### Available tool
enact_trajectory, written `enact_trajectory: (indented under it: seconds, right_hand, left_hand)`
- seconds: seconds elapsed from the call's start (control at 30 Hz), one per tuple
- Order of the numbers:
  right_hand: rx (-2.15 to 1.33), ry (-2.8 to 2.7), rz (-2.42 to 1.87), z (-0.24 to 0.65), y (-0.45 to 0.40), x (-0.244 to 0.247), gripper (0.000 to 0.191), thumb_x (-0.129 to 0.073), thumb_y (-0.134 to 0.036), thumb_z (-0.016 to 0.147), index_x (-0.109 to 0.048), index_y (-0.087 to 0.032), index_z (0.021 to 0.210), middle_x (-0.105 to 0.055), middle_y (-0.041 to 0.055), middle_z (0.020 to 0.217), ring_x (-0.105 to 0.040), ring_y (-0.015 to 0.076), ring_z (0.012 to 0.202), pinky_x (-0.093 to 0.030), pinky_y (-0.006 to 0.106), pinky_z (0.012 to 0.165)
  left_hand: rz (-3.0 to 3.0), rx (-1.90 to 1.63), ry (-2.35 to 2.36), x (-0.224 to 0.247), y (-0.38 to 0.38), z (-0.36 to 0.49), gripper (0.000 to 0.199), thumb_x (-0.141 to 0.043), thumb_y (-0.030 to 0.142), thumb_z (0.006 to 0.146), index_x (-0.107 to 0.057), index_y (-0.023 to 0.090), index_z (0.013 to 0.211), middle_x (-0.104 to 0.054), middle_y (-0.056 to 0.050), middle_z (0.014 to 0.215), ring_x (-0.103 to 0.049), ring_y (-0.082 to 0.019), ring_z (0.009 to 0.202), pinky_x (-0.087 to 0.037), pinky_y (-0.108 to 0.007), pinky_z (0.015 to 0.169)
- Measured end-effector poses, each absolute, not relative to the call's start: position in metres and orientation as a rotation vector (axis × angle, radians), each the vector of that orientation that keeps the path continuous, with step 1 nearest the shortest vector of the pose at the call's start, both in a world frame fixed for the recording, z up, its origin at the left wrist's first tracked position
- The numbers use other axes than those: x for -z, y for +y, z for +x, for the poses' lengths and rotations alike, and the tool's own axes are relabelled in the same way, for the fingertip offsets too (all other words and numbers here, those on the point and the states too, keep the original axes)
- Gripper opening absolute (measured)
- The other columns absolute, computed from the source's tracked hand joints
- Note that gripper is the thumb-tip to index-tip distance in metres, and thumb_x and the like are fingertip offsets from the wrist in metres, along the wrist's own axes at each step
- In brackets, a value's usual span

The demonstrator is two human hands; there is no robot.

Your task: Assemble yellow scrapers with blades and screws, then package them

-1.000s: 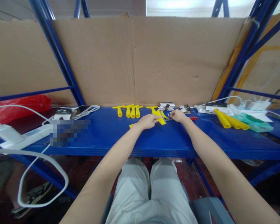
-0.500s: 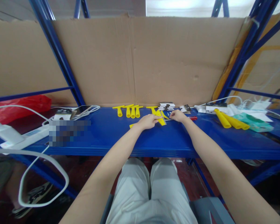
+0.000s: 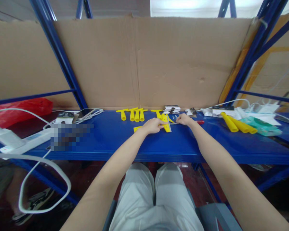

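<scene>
My left hand (image 3: 153,126) is closed around the handle of a yellow scraper (image 3: 167,127), whose wide head with a pale blade strip along its edge points right. My right hand (image 3: 184,119) has its fingers pinched together just right of the scraper; whatever is between them is too small to make out. Small pale bits (image 3: 175,117) lie on the table by its fingertips. A screwdriver (image 3: 200,122) with a red handle lies under my right wrist, its shaft pointing left. Behind the scraper stand a stack of small black-and-white boxes (image 3: 171,109) and another yellow scraper (image 3: 157,112).
Several yellow scrapers (image 3: 132,115) lie left of my hands on the blue table (image 3: 106,141). Yellow tubular handles (image 3: 231,123) rest on the right beside a green plastic bag (image 3: 262,126). A white power strip (image 3: 29,142) with cables sits left. Cardboard (image 3: 178,64) closes the back.
The scraper in my left hand has turned slightly, so its blade strip shows more clearly. My right hand has shifted a little right, its fingers still pinched.
</scene>
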State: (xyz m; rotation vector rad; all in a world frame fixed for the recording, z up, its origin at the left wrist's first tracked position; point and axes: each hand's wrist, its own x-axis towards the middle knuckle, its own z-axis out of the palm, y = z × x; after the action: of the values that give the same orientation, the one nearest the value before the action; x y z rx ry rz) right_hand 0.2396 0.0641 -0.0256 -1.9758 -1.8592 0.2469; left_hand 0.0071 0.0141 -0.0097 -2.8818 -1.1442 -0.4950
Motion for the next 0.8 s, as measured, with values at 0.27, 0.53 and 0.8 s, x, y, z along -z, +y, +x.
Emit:
enact_trajectory:
  seconds: [0.27, 0.53, 0.8]
  right_hand:
    - [-0.274, -1.815, -1.761, 0.228, 0.056, 0.016, 0.012, -0.059, -0.017, 0.066, -0.07, -0.012, 0.071, -0.068, 0.0066, 0.073, -0.063, 0.0176, 0.076, -0.045, 0.024, 0.072]
    - [-0.375, -1.88, -1.174, 0.193, 0.041, 0.002, 0.009, -0.055, -0.012, 0.065, -0.062, -0.016, 0.062, -0.065, 0.002, 0.075, -0.058, 0.0136, 0.075, -0.044, 0.027, 0.078]
    - [-0.191, -2.049, -1.18, 0.188, 0.04, 0.004, 0.009, -0.055, -0.012, 0.065, -0.06, -0.017, 0.06, -0.061, 0.0025, 0.074, -0.055, 0.0149, 0.077, -0.043, 0.028, 0.079]
  left_hand:
    - [-2.871, 0.52, -1.114, 0.01, 0.015, 0.007, 0.037, -0.052, 0.022, 0.084, -0.06, 0.026, 0.12, -0.068, -0.005, 0.108, -0.062, -0.018, 0.095, -0.045, -0.028, 0.083]
    - [-2.854, 0.527, -1.072, 0.008, 0.012, 0.006, 0.035, -0.05, 0.021, 0.085, -0.061, 0.025, 0.118, -0.068, -0.006, 0.105, -0.062, -0.02, 0.096, -0.045, -0.03, 0.082]
    - [-2.794, 0.478, -1.06, 0.007, 0.011, 0.007, 0.035, -0.049, 0.024, 0.086, -0.061, 0.027, 0.119, -0.068, -0.006, 0.104, -0.061, -0.021, 0.098, -0.046, -0.029, 0.081]
